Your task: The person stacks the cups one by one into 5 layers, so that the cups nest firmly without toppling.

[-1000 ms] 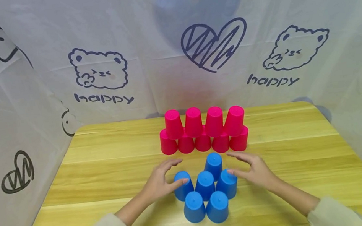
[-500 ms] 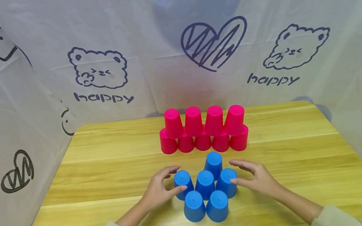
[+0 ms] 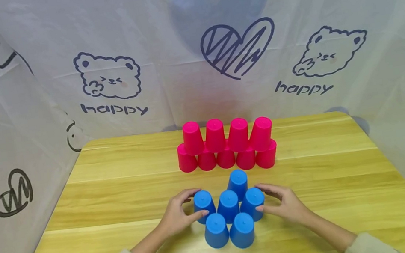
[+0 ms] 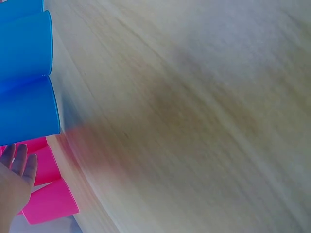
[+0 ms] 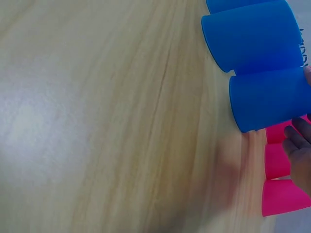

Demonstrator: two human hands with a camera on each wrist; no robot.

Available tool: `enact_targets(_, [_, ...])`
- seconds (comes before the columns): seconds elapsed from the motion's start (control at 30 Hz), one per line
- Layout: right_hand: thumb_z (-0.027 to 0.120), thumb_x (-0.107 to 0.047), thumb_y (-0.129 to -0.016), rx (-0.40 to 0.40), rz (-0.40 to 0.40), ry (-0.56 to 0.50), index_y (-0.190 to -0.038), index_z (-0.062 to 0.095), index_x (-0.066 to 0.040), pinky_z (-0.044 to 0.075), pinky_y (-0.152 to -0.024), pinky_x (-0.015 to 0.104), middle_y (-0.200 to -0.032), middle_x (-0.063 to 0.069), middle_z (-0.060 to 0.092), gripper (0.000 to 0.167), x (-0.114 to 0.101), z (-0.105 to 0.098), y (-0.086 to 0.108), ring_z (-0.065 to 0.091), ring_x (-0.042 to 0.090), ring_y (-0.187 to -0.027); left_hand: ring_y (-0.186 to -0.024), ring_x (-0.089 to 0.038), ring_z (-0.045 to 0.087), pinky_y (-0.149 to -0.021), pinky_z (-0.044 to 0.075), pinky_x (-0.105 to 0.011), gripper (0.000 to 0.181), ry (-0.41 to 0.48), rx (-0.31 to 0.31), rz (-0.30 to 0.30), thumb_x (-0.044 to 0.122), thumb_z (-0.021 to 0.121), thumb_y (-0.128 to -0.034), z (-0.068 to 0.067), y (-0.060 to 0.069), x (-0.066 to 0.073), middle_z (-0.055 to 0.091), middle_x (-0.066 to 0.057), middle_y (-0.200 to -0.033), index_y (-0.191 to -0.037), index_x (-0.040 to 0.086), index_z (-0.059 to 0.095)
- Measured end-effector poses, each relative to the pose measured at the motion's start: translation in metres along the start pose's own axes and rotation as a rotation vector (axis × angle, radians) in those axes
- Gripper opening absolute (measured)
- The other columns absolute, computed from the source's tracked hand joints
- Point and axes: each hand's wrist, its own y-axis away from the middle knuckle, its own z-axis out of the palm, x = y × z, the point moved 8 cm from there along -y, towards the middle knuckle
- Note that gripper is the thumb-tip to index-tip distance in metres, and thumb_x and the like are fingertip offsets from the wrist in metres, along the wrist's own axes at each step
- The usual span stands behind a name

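Several upside-down blue cups stand close together on the table, seen in the head view. My left hand (image 3: 177, 213) holds the leftmost blue cup (image 3: 202, 199), thumb across its front and fingers behind. On the other side, my right hand (image 3: 288, 205) holds the rightmost blue cup (image 3: 253, 197), thumb at its near right side and forefinger behind. Between them stands a middle blue cup (image 3: 228, 203), with a rear blue cup (image 3: 238, 179) beyond it. Two more, a front left blue cup (image 3: 215, 228) and a front right blue cup (image 3: 241, 227), stand nearest me.
Behind the blue cups, several upside-down pink cups form two tiers; an upper pink cup (image 3: 215, 133) bridges lower ones such as a bottom-row pink cup (image 3: 188, 161). A wood-grain table (image 3: 116, 177) carries everything. White printed cloth (image 3: 176, 48) hangs behind and at the sides.
Both hands have come lower and nearer me around the outer blue cups. The right hand has moved left against its cup. The cups keep their arrangement.
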Motion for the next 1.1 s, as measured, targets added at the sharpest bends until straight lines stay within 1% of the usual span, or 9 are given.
enact_targets(0.2, [0.072, -0.014, -0.079, 0.022, -0.016, -0.009, -0.123, 0.055, 0.002, 0.046, -0.092, 0.050, -0.119, 0.018, 0.062, 0.050, 0.0011, 0.0033, 0.0014, 0.060, 0.029, -0.108, -0.109, -0.026, 0.060, -0.091, 0.050, -0.046, 0.054, 0.007, -0.013, -0.019, 0.027, 0.074, -0.0788, 0.0017, 0.0009, -0.0029, 0.063, -0.009, -0.118, -0.124, 0.005, 0.054])
enact_targets(0.4, [0.072, -0.015, -0.080, 0.020, 0.031, -0.020, -0.124, 0.055, 0.002, 0.046, -0.094, 0.050, -0.121, 0.020, 0.061, 0.050, 0.0063, 0.0055, 0.0008, 0.058, 0.035, -0.110, -0.108, -0.027, 0.060, -0.092, 0.050, -0.047, 0.053, 0.021, -0.018, -0.031, 0.027, 0.073, -0.0794, 0.0030, 0.0009, -0.0058, 0.063, -0.009, -0.118, -0.124, 0.006, 0.054])
enact_targets(0.5, [0.072, -0.015, -0.080, 0.021, 0.046, -0.021, -0.124, 0.055, 0.001, 0.046, -0.095, 0.049, -0.121, 0.019, 0.061, 0.050, 0.0081, 0.0059, 0.0003, 0.058, 0.036, -0.110, -0.108, -0.027, 0.060, -0.092, 0.050, -0.047, 0.052, 0.029, -0.019, -0.032, 0.027, 0.073, -0.0796, 0.0034, 0.0007, -0.0063, 0.064, -0.009, -0.118, -0.124, 0.006, 0.054])
enact_targets(0.77, [0.073, -0.015, -0.079, 0.043, 0.051, -0.028, -0.122, 0.056, 0.000, 0.047, -0.094, 0.048, -0.118, 0.018, 0.062, 0.048, 0.0059, 0.0044, 0.0010, 0.060, 0.034, -0.107, -0.105, -0.026, 0.061, -0.090, 0.051, -0.047, 0.051, 0.026, -0.013, -0.015, 0.024, 0.073, -0.0794, 0.0031, 0.0006, -0.0036, 0.065, -0.010, -0.116, -0.123, 0.005, 0.055])
enact_targets(0.87, [0.073, -0.015, -0.079, 0.053, 0.043, -0.023, -0.121, 0.057, 0.000, 0.048, -0.093, 0.046, -0.117, 0.017, 0.063, 0.047, 0.0048, 0.0029, 0.0011, 0.061, 0.028, -0.105, -0.105, -0.026, 0.061, -0.090, 0.051, -0.047, 0.051, 0.029, -0.013, -0.016, 0.023, 0.073, -0.0794, 0.0028, 0.0005, -0.0028, 0.065, -0.010, -0.116, -0.123, 0.005, 0.055])
enact_targets(1.03, [0.072, -0.013, -0.080, 0.061, 0.019, -0.015, -0.120, 0.057, 0.001, 0.049, -0.092, 0.043, -0.115, 0.017, 0.064, 0.046, 0.0030, 0.0000, 0.0003, 0.061, 0.004, -0.102, -0.106, -0.026, 0.061, -0.091, 0.050, -0.047, 0.051, 0.036, -0.025, -0.037, 0.023, 0.073, -0.0799, 0.0024, 0.0008, -0.0034, 0.064, -0.009, -0.116, -0.124, 0.006, 0.054])
enact_targets(1.1, [0.072, -0.013, -0.080, 0.065, 0.016, -0.015, -0.120, 0.057, 0.001, 0.049, -0.091, 0.043, -0.115, 0.017, 0.064, 0.046, 0.0017, -0.0013, -0.0002, 0.060, 0.000, -0.101, -0.107, -0.026, 0.061, -0.092, 0.050, -0.047, 0.050, 0.041, -0.031, -0.045, 0.023, 0.072, -0.0804, 0.0018, 0.0007, -0.0040, 0.064, -0.009, -0.117, -0.124, 0.006, 0.054])
